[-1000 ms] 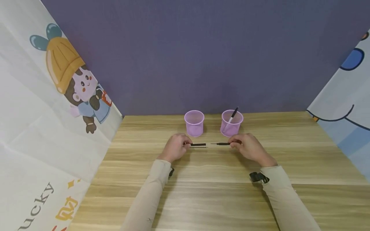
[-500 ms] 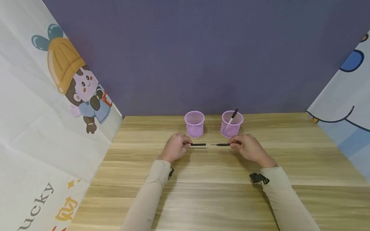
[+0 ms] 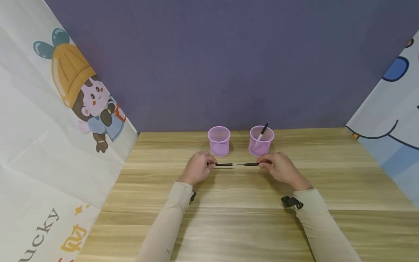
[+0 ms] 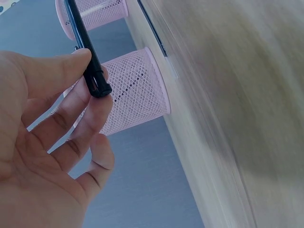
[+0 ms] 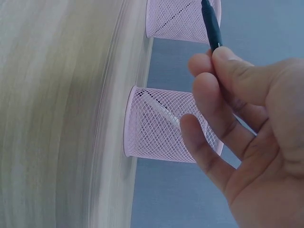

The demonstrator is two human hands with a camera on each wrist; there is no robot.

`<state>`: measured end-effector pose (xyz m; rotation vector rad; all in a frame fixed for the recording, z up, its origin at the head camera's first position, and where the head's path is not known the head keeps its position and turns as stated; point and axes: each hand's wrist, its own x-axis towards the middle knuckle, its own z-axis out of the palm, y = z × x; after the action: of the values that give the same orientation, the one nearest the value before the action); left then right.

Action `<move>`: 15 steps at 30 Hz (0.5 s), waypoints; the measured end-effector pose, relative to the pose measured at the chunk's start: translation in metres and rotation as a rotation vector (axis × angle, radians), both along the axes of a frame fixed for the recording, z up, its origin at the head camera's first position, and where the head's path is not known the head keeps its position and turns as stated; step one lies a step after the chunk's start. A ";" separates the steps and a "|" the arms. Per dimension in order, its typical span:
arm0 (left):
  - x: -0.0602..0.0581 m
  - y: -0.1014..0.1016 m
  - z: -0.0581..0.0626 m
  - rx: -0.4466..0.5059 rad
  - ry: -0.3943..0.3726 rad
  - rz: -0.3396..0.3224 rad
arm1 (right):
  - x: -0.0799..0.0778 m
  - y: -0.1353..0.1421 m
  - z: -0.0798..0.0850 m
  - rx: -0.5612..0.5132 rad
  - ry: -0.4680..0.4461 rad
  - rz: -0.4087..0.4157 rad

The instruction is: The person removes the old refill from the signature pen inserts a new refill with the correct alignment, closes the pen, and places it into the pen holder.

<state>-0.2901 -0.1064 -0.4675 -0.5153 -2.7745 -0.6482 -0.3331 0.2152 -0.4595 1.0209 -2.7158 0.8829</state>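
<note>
In the head view my left hand (image 3: pixel 197 167) pinches a black pen barrel (image 3: pixel 224 164) that points right. The left wrist view has the barrel's clip end (image 4: pixel 92 71) between thumb and fingertips. A thin dark stick (image 4: pixel 152 27), which looks like a pen refill, lies on the table below it. My right hand (image 3: pixel 280 169) pinches a black pen piece (image 3: pixel 250 164) with a thin tip facing the barrel; a small gap separates the two. The right wrist view has this piece (image 5: pixel 212 26) as a dark tapered body, partly hidden by the fingers and cut off by the frame's top.
Two pink mesh cups stand behind the hands on the wooden table (image 3: pixel 235 225). The left cup (image 3: pixel 219 145) shows nothing inside; the right cup (image 3: pixel 258 148) has a black-and-white pen (image 3: pixel 263 130) leaning in it. A dark blue panel (image 3: pixel 209 65) rises behind the table.
</note>
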 end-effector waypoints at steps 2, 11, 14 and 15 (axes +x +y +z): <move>0.001 0.000 0.000 -0.004 0.002 -0.001 | 0.000 0.000 0.000 0.003 0.002 0.002; 0.001 0.001 0.002 -0.013 0.009 -0.010 | -0.001 -0.001 -0.001 0.011 0.002 -0.008; 0.001 0.002 0.002 -0.016 0.010 -0.012 | 0.000 -0.001 -0.001 0.008 -0.007 -0.007; 0.001 0.002 0.002 -0.014 0.009 -0.014 | 0.001 -0.001 0.000 0.006 -0.010 -0.004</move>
<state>-0.2889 -0.1040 -0.4652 -0.5397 -2.7710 -0.6285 -0.3325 0.2143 -0.4599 1.0141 -2.7300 0.8820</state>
